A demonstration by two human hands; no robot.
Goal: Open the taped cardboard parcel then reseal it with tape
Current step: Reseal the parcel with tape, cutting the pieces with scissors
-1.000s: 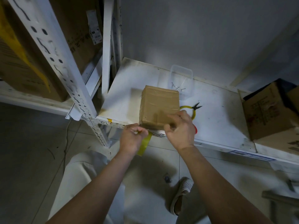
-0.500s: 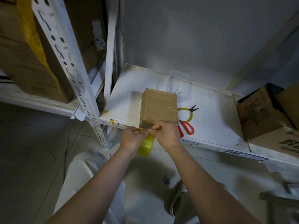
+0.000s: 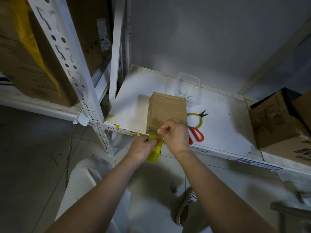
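One brown cardboard parcel [image 3: 166,110], taped over, upright at shelf edge [image 3: 127,130]

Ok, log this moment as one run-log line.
stage: taping parcel | left hand: holds tape roll | right hand: pinching at parcel's near edge | scissors: on shelf

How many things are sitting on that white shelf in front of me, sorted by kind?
Taped cardboard parcel: 1
Clear plastic tub with a few nails inside: 1
Hand tools: 2, the yellow-handled pliers and red-handled scissors
Open cardboard boxes at the right end: at least 1; the stack runs out of frame
Total: at least 5
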